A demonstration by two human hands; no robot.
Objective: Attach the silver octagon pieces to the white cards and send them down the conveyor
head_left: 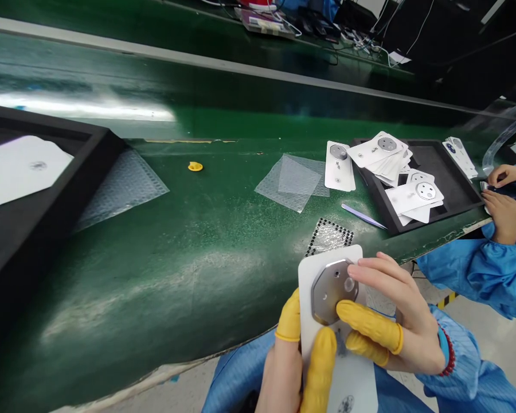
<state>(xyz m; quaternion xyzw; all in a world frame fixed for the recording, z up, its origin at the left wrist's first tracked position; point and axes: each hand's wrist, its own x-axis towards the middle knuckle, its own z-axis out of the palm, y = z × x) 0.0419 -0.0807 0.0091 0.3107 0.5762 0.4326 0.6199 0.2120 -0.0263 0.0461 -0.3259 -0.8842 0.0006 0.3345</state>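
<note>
A white rounded panel (318, 396) with a grey octagonal plate (324, 295) at its upper end is tilted up in front of me, over the bench's near edge. My left hand (298, 355) grips it from the left, yellow finger cots on the thumb and a finger. At the panel's right side is my right hand (395, 312), two digits in yellow cots and bare fingertips against the octagonal plate. Any small piece between the right digits is hidden. Just beyond the panel lies a clear sheet with black dots (329, 235) along its edges.
Lavender tweezers (363, 216) lie beside a black tray (451, 172) of stacked white panels (389, 155). Translucent sheets (290, 180) and a yellow finger cot (195, 166) are on the green bench (176, 258). Another black tray (81, 166) stands left. A co-worker's hands (505, 206) work at right.
</note>
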